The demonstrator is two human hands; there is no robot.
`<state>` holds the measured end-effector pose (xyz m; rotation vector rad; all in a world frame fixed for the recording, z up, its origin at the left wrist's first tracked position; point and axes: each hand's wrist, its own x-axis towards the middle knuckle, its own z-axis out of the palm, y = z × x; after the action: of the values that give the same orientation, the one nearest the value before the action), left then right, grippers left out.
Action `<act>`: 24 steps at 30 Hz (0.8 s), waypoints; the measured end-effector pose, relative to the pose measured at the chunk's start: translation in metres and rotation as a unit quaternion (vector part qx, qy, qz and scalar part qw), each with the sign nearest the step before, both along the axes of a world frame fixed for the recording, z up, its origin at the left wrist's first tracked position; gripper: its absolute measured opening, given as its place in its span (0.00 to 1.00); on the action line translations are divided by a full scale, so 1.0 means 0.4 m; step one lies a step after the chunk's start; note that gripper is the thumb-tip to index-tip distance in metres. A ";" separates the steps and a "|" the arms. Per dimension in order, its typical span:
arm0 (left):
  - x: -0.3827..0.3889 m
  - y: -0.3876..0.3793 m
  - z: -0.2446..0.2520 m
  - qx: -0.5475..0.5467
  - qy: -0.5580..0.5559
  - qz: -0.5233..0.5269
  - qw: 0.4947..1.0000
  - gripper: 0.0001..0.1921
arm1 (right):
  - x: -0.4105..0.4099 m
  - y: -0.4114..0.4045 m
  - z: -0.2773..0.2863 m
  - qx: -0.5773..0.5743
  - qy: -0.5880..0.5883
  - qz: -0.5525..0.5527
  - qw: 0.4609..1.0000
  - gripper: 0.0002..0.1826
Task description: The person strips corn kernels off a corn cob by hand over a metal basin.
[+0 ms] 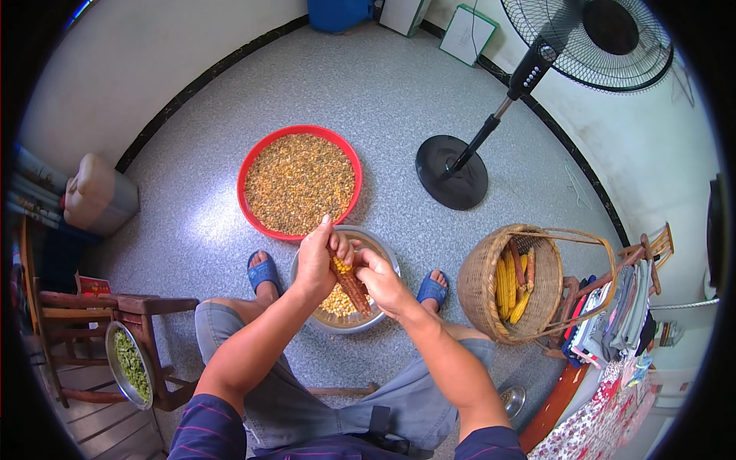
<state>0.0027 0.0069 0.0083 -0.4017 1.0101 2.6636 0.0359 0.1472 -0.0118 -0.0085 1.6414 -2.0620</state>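
My left hand [319, 259] is closed around the upper part of a corn cob [351, 287], where yellow kernels still show; the lower part is bare and reddish. Against the cob's right side rest the bent fingers of my right hand [382, 282], its thumb partly hidden. Beneath both hands a metal basin [393, 256] on the floor holds loose yellow kernels [338, 303]. Just beyond it sits a red round tray [242, 198] full of mixed yellow and brownish grains. To the right, a woven basket [474, 287] with a handle contains several yellow cobs and reddish bare ones.
A black standing fan [452, 172] stands at the front right. On the left are a wooden chair [155, 305], a metal dish [109, 351] of green pieces and a plastic jug [100, 195]. Folded clothes [618, 316] lie beyond the basket. My slippered feet flank the basin.
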 end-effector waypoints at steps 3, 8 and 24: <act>-0.001 -0.003 -0.008 -0.021 0.014 0.023 0.999 0.20 | -0.006 0.006 0.042 0.015 -0.073 0.038 0.997 0.17; -0.002 -0.003 -0.015 -0.031 0.019 0.021 0.999 0.18 | -0.012 0.019 0.053 0.018 -0.090 0.065 0.994 0.24; 0.001 -0.004 -0.031 -0.040 -0.041 -0.009 0.998 0.19 | 0.009 0.009 0.019 0.045 0.020 0.083 0.995 0.25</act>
<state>0.0033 0.0051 -0.0041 -0.5112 1.0915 2.5750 0.0394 0.1508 -0.0042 -0.1525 1.6952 -1.8736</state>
